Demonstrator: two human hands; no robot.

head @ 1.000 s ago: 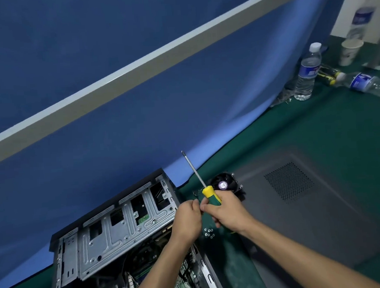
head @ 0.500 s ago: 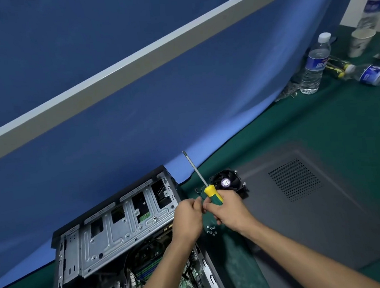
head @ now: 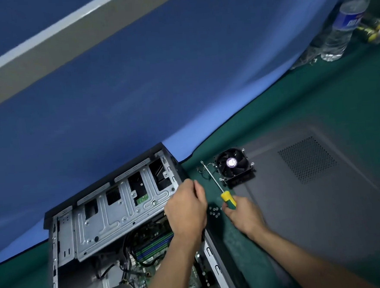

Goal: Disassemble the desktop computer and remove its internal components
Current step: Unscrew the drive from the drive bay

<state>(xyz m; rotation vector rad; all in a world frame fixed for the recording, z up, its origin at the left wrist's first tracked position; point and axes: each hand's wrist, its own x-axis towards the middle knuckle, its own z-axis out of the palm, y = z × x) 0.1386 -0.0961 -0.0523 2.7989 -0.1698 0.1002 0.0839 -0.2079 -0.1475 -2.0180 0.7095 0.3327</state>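
The water bottle point(head: 346, 18) label's print is too blurred to read.

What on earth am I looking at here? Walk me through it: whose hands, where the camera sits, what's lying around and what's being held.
The camera is worn on a person's head and looks down at their two bare hands; there is no robot. An open computer case lies on a green mat with its insides showing. The right hand grips a screwdriver with a yellow and green handle, its tip pointing away. The left hand is curled at the case's edge; whether it holds anything is hidden. A cooling fan, a few small screws, and a grey side panel lie on the mat. A water bottle stands far right.
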